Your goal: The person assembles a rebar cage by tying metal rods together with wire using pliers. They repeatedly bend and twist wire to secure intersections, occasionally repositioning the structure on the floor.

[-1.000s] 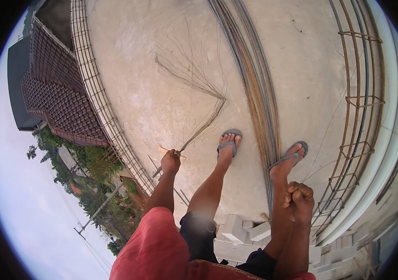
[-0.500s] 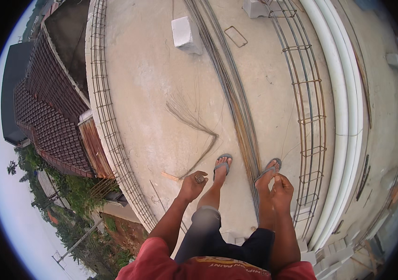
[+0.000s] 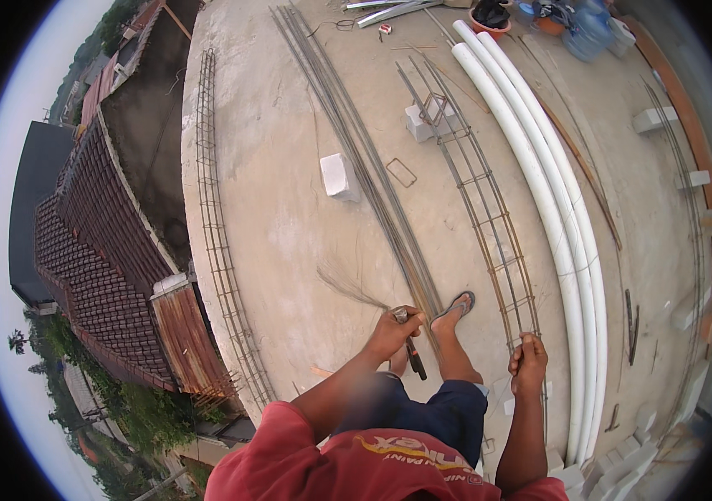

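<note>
My left hand (image 3: 397, 331) is closed around a hand tool (image 3: 417, 362) with a metal head and a black handle that has a touch of orange. The tool hangs handle down in front of my legs, beside a bundle of long steel rods (image 3: 385, 209). My right hand (image 3: 529, 365) has its fingers curled together at the near part of a rebar cage (image 3: 490, 221). Whether it grips a bar or a thin wire is hidden. A splayed bunch of thin wire (image 3: 347, 286) lies on the floor just beyond my left hand.
Long white pipes (image 3: 539, 179) run along the right. White blocks (image 3: 339, 177) stand about, one under the cage's far end. Another rebar cage (image 3: 218, 242) follows the left slab edge, with a tiled roof (image 3: 105, 259) beyond. A bent stirrup (image 3: 402, 172) lies by the rods.
The view has tilted toward the far end of the slab. My left hand has moved right, and the tool's handle now shows. My right hand has shifted right to the cage.
</note>
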Demonstrator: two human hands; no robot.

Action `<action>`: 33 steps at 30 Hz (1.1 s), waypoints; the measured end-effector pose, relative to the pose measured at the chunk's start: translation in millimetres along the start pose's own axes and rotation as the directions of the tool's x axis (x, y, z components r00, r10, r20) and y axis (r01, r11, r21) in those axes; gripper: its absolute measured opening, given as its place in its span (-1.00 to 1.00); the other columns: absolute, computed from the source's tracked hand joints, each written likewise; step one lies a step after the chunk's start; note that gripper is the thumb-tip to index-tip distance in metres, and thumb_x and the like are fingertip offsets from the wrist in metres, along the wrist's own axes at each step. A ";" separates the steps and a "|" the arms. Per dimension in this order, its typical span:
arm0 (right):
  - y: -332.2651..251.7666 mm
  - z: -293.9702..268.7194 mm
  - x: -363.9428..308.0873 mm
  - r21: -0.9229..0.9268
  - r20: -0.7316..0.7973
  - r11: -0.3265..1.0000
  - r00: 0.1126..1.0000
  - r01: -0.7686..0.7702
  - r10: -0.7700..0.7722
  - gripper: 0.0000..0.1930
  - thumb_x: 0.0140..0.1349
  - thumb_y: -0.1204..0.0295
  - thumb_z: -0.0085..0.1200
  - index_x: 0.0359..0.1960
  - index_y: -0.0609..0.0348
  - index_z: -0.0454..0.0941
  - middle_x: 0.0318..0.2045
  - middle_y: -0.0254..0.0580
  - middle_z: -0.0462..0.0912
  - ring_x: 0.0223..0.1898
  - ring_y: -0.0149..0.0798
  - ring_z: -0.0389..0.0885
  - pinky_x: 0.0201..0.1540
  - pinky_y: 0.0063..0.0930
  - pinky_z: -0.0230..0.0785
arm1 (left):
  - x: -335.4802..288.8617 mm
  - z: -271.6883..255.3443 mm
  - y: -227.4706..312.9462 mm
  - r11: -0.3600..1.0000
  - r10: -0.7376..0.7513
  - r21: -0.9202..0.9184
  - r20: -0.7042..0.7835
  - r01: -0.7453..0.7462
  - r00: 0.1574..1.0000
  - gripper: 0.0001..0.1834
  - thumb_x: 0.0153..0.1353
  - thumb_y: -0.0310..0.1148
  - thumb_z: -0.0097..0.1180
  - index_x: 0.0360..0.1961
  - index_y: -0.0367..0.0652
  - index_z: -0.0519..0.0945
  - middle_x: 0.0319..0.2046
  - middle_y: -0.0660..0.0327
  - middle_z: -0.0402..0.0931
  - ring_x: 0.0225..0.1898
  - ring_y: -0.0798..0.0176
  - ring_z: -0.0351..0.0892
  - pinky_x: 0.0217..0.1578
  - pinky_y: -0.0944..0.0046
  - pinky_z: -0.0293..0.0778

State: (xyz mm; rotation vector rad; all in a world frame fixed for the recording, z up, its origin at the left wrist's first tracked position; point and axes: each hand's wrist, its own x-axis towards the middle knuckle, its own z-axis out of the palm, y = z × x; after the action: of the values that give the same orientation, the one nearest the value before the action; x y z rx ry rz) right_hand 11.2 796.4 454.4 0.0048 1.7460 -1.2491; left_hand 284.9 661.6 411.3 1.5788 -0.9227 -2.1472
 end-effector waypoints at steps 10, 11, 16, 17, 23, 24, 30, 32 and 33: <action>-86.5 -17.0 36.2 -0.073 0.086 0.993 0.991 -0.096 0.102 -0.76 0.38 0.31 0.01 -0.17 0.25 0.57 -0.69 -0.44 0.35 -0.74 -0.59 0.25 -0.70 -0.68 0.02 | 26.7 158.7 101.6 0.994 -0.092 0.083 0.188 0.078 0.978 -0.65 0.25 -0.17 0.23 -0.23 -0.32 0.60 -0.44 0.20 0.59 -0.55 0.40 0.51 -0.51 0.34 0.44; -96.0 -20.2 36.6 -0.121 0.110 0.990 0.990 -0.079 0.092 -0.75 0.37 0.31 0.02 -0.17 0.27 0.58 -0.67 -0.40 0.41 -0.70 -0.56 0.31 -0.65 -0.65 0.10 | 31.7 169.0 111.9 0.987 -0.129 0.122 0.233 0.102 0.964 -0.62 0.25 -0.15 0.22 -0.19 -0.33 0.59 -0.41 0.18 0.60 -0.55 0.39 0.51 -0.52 0.33 0.45; -129.4 -9.0 38.8 -0.369 0.265 0.913 0.961 0.175 -0.077 -0.74 0.35 0.30 0.03 -0.21 0.28 0.64 -0.66 -0.44 0.41 -0.65 -0.56 0.28 -0.58 -0.58 0.15 | 65.9 207.2 149.4 0.956 -0.287 0.186 0.410 0.228 0.866 -0.48 0.26 -0.11 0.19 0.02 -0.38 0.48 -0.29 0.09 0.63 -0.54 0.38 0.52 -0.51 0.33 0.46; -138.6 -2.6 37.7 -0.423 0.273 0.882 0.957 0.209 -0.096 -0.73 0.35 0.32 0.03 -0.22 0.31 0.65 -0.65 -0.42 0.42 -0.59 -0.52 0.30 -0.51 -0.51 0.18 | 72.9 215.7 156.8 0.951 -0.299 0.205 0.435 0.230 0.849 -0.46 0.26 -0.16 0.18 0.08 -0.37 0.40 -0.28 0.09 0.62 -0.59 0.38 0.50 -0.56 0.32 0.44; -149.1 24.5 58.6 -0.332 0.116 0.940 0.993 0.075 -0.038 -0.72 0.30 0.33 0.08 -0.11 0.30 0.61 -0.48 -0.17 0.61 -0.47 -0.32 0.52 -0.36 -0.38 0.34 | 139.9 247.8 191.5 0.893 -0.254 0.446 0.379 0.064 0.890 -0.79 0.24 -0.32 0.17 -0.28 -0.28 0.54 -0.53 0.21 0.53 -0.58 0.40 0.46 -0.60 0.36 0.38; -146.5 34.8 63.1 -0.272 0.088 0.961 0.996 0.053 -0.030 -0.70 0.28 0.31 0.09 -0.09 0.29 0.59 -0.44 -0.07 0.68 -0.42 -0.24 0.61 -0.30 -0.33 0.40 | 151.4 250.1 196.1 0.900 -0.248 0.432 0.387 0.063 0.888 -0.81 0.24 -0.34 0.16 -0.30 -0.28 0.53 -0.56 0.22 0.51 -0.60 0.39 0.45 -0.60 0.35 0.37; -160.4 104.5 109.2 -0.301 -0.086 0.949 0.994 -0.088 0.065 -0.58 0.15 0.36 0.24 0.01 0.31 0.49 -0.50 -0.18 0.61 -0.52 -0.32 0.53 -0.35 -0.41 0.42 | 227.3 245.7 197.8 0.925 -0.310 0.343 0.441 0.161 0.842 -0.79 0.22 -0.34 0.13 -0.48 -0.24 0.49 -0.64 0.27 0.45 -0.67 0.40 0.44 -0.66 0.31 0.37; -167.5 129.8 134.5 -0.248 -0.097 0.962 0.991 -0.119 0.098 -0.59 0.12 0.39 0.24 -0.02 0.34 0.49 -0.48 -0.20 0.59 -0.49 -0.39 0.53 -0.35 -0.45 0.39 | 258.6 225.1 204.1 0.937 -0.334 0.252 0.447 0.242 0.830 -0.83 0.22 -0.38 0.12 -0.46 -0.21 0.47 -0.63 0.27 0.43 -0.66 0.40 0.42 -0.62 0.31 0.41; -175.1 149.7 143.9 -0.279 -0.127 0.956 0.990 -0.093 0.059 -0.61 0.11 0.41 0.21 -0.05 0.35 0.49 -0.49 -0.24 0.56 -0.48 -0.45 0.48 -0.38 -0.50 0.35 | 270.8 215.3 214.8 0.936 -0.341 0.236 0.431 0.261 0.835 -0.84 0.22 -0.40 0.11 -0.46 -0.21 0.46 -0.64 0.27 0.42 -0.64 0.39 0.41 -0.61 0.31 0.41</action>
State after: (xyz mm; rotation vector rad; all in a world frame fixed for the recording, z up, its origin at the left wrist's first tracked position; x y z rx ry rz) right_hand -51.4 533.4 480.4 -0.0221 1.9962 -0.9491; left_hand -32.7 407.3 395.5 1.3722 -1.0751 -2.8272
